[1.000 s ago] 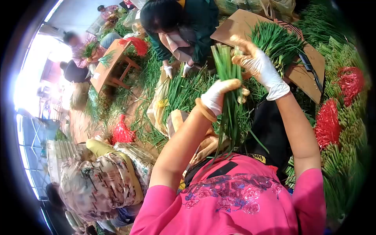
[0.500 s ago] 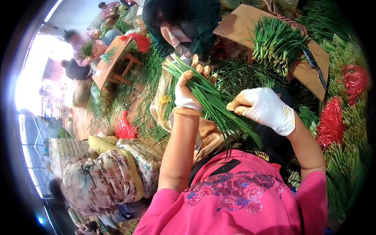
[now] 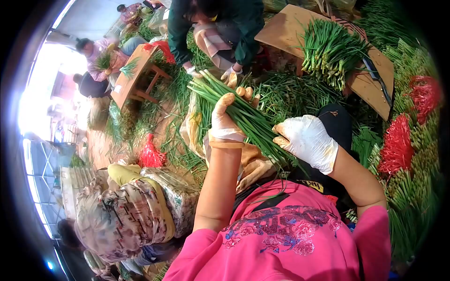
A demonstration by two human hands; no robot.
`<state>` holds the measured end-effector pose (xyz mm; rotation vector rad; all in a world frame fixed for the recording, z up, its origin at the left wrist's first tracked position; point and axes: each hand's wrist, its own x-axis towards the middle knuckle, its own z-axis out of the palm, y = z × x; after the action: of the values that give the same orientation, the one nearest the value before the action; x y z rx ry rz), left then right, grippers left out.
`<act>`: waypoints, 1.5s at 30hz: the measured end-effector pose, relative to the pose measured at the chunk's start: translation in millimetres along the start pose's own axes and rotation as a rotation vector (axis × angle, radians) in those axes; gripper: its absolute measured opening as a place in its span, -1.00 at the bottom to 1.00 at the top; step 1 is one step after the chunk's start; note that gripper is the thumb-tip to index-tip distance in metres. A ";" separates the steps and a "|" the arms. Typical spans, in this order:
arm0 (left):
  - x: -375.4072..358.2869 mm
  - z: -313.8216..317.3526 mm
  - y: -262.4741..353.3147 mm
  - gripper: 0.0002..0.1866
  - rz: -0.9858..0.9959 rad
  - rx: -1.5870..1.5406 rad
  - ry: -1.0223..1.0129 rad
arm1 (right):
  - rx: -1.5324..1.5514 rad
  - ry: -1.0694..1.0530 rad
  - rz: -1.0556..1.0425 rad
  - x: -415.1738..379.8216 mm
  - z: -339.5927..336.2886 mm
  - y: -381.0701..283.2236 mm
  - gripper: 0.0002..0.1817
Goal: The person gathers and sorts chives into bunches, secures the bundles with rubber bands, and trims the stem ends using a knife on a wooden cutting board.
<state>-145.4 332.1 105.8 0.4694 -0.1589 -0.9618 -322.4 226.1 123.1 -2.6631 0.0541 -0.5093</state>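
Observation:
A loose bundle of long green stalks (image 3: 251, 121) slants across the middle of the head view, pale ends at upper left, leaf tips at lower right. My left hand (image 3: 227, 112), in a stained white glove, is wrapped round its upper half, with thumb on the near side and fingertips behind. At the lower, leafy part is my right hand (image 3: 304, 140), gloved too, its thumb and fingers closing on leaves along the bundle's right edge. A thin leaf hangs over the pink shirt.
A wooden board (image 3: 286, 29) at upper right carries a pile of stalks (image 3: 330, 54) and a dark blade-like tool (image 3: 374, 75). Red ties (image 3: 396, 145) lie on stacked stalks at right. A co-worker in dark green (image 3: 251, 28) bends opposite; another person (image 3: 119, 210) is at lower left.
My right hand has moved down and left, onto the leaves. The bundle's pale ends have shifted slightly left. The co-worker opposite has moved back, with both hands now showing beyond the bundle.

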 end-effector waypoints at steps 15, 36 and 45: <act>-1.0 1.8 25.6 -0.57 -0.120 0.736 -0.122 | -0.212 0.086 -0.111 4.9 -38.5 24.6 -0.35; 157.1 -20.4 -57.2 -0.71 -0.480 1.313 -0.165 | 0.299 1.273 -0.093 34.2 -265.4 207.7 -0.79; 279.8 49.0 -125.4 -0.63 -0.509 1.840 -0.309 | -0.130 0.882 -0.431 89.5 -247.5 246.3 -0.81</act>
<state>-96.6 27.4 71.7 2.1056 -1.2996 -1.1610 -318.1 -107.5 259.6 -2.3421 -0.2384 -1.8240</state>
